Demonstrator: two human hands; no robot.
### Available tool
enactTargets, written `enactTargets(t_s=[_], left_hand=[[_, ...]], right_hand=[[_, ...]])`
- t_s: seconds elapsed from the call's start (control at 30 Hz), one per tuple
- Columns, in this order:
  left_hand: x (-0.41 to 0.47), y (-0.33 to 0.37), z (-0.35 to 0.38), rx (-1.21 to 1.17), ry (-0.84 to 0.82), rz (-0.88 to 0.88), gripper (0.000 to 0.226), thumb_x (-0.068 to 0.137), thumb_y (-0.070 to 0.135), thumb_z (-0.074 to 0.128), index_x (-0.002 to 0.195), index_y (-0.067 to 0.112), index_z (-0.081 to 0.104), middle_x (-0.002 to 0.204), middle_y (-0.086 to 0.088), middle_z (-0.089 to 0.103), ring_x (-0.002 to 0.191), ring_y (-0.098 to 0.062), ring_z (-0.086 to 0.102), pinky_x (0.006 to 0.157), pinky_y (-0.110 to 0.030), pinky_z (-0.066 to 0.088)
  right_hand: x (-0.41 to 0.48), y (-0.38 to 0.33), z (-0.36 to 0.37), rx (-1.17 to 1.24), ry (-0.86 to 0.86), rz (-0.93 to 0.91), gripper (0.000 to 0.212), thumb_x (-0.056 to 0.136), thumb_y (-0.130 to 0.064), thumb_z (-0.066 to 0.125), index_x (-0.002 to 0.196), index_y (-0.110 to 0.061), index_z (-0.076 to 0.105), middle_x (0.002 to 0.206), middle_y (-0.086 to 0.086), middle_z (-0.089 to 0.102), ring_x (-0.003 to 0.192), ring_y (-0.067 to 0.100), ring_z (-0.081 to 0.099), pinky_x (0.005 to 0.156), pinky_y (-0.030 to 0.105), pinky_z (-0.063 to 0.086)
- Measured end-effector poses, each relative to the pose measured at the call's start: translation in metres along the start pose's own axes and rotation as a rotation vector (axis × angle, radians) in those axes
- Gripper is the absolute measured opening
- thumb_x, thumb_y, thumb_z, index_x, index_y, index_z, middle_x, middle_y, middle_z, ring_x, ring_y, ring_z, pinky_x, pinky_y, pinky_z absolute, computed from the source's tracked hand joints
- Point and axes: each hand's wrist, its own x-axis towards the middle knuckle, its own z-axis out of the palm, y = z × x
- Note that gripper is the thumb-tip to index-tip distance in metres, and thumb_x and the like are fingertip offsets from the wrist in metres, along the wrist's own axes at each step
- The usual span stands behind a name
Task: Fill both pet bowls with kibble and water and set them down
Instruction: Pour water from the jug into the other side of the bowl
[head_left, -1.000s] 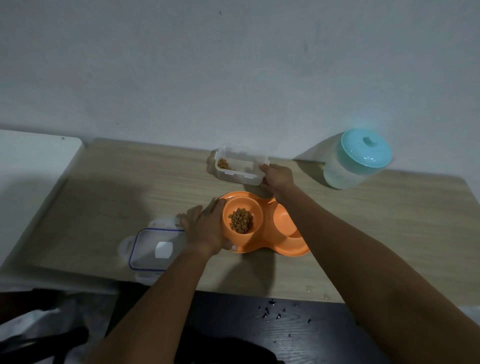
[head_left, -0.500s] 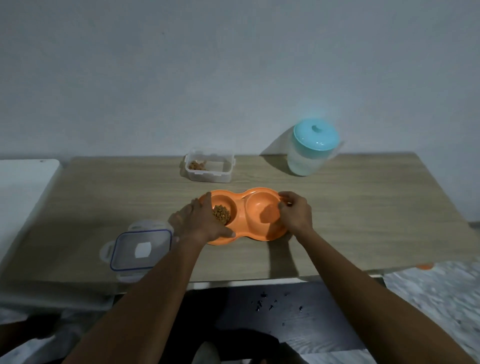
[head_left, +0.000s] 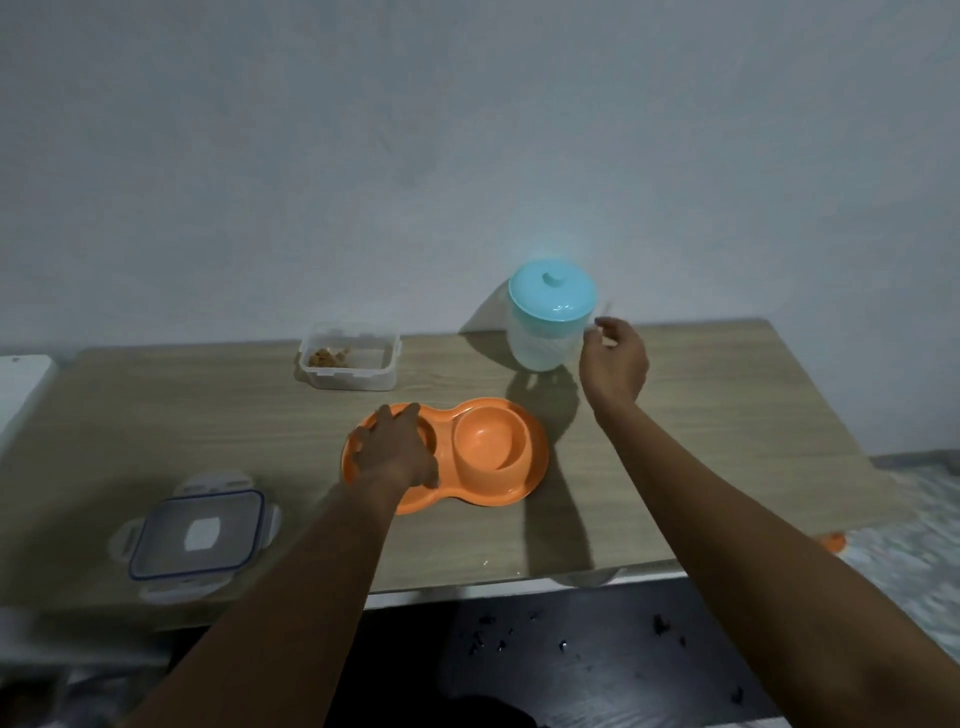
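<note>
An orange double pet bowl (head_left: 530, 467) lies on the wooden table (head_left: 727, 415). My left hand (head_left: 392, 452) rests over its left cup with the fingers gripping the rim, hiding the kibble inside. The right cup (head_left: 491, 439) shows nothing in it. A clear jug with a turquoise lid (head_left: 550, 317) stands at the back by the wall. My right hand (head_left: 615, 364) hovers just to the right of that jug, fingers apart, holding nothing. A clear tub with a little kibble (head_left: 349, 358) sits behind the bowl.
The tub's clear lid with a blue seal (head_left: 195, 535) lies near the table's front left corner. A white surface (head_left: 21, 384) adjoins the table on the left. A dark floor with scattered crumbs (head_left: 571, 644) shows below the front edge.
My right hand has let go of the bowl's right edge and moved up and right to beside the jug. My left hand stays on the bowl's left cup.
</note>
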Motion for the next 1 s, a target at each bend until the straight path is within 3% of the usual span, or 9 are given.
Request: enactTargets(t_s=[0.07,0.2,0.3,0.37,0.47,0.57,0.63,0.83,1.0], left_hand=[[0.005,0.002,0.003,0.006,0.008,-0.012,0.128,0.047,0.032,0.094,0.153,0.032,0.023,0.159,-0.01,0.02,0.147,-0.041,0.019,0.113,-0.06,0.027],[0.011,0.003,0.007,0.009,0.032,-0.038,0.129,0.04,0.031,0.096,0.15,0.034,0.028,0.155,-0.007,0.03,0.144,-0.041,0.025,0.11,-0.062,0.031],[0.015,0.002,0.01,0.02,0.045,-0.029,0.13,0.038,0.033,0.095,0.15,0.034,0.03,0.155,-0.01,0.031,0.145,-0.04,0.025,0.11,-0.062,0.031],[0.014,0.003,0.01,0.01,0.039,-0.03,0.13,0.039,0.031,0.096,0.15,0.033,0.03,0.158,-0.013,0.027,0.145,-0.042,0.024,0.112,-0.06,0.029],[0.011,0.004,0.009,-0.01,0.034,-0.04,0.129,0.04,0.028,0.096,0.151,0.033,0.03,0.16,-0.013,0.022,0.144,-0.044,0.024,0.112,-0.061,0.029],[0.009,0.004,0.01,-0.029,0.036,-0.042,0.128,0.041,0.026,0.096,0.151,0.033,0.03,0.16,-0.012,0.02,0.145,-0.044,0.022,0.112,-0.062,0.027],[0.009,0.002,0.01,-0.03,0.039,-0.038,0.128,0.042,0.026,0.096,0.151,0.033,0.03,0.16,-0.012,0.021,0.145,-0.043,0.021,0.111,-0.062,0.027],[0.005,0.005,0.01,-0.021,0.036,-0.065,0.123,0.05,0.023,0.095,0.152,0.034,0.028,0.162,-0.008,0.016,0.144,-0.046,0.017,0.112,-0.06,0.03],[-0.003,0.013,0.003,-0.006,0.018,-0.084,0.122,0.055,0.023,0.094,0.153,0.035,0.023,0.163,-0.006,0.008,0.145,-0.046,0.014,0.11,-0.063,0.03]], right_hand=[[0.026,-0.011,-0.001,0.002,-0.011,-0.005,0.038,0.1,-0.034,0.054,0.136,-0.021,0.06,0.139,0.005,0.059,0.118,0.022,0.06,0.097,0.03,0.043],[0.066,-0.018,0.003,-0.051,-0.233,0.008,0.057,0.103,-0.05,0.044,0.149,-0.017,0.048,0.153,0.01,0.049,0.134,0.027,0.052,0.112,0.041,0.04],[0.083,-0.016,0.01,-0.116,-0.306,0.001,0.069,0.092,-0.063,0.047,0.129,-0.008,0.065,0.133,0.014,0.062,0.112,0.028,0.061,0.101,0.045,0.05],[0.085,-0.011,0.011,-0.165,-0.289,0.013,0.073,0.084,-0.071,0.05,0.117,-0.008,0.065,0.117,0.01,0.064,0.101,0.026,0.062,0.089,0.042,0.051],[0.077,-0.001,0.009,-0.044,-0.309,0.1,0.074,0.08,-0.075,0.061,0.101,-0.004,0.067,0.097,0.01,0.068,0.085,0.022,0.06,0.075,0.036,0.047],[0.068,0.005,0.011,0.083,-0.343,0.162,0.059,0.077,-0.072,0.07,0.086,-0.013,0.067,0.097,0.008,0.07,0.089,0.021,0.064,0.078,0.037,0.052],[0.06,0.005,0.012,0.174,-0.341,0.204,0.053,0.075,-0.066,0.076,0.093,-0.018,0.064,0.106,0.004,0.069,0.095,0.02,0.064,0.086,0.039,0.055],[0.035,0.014,-0.002,0.287,-0.225,0.254,0.043,0.074,-0.055,0.083,0.074,-0.016,0.065,0.087,0.006,0.068,0.079,0.018,0.06,0.07,0.035,0.048],[0.014,0.019,-0.032,0.31,-0.174,0.228,0.032,0.083,-0.044,0.08,0.074,-0.018,0.065,0.081,-0.001,0.068,0.079,0.015,0.062,0.067,0.03,0.049]])
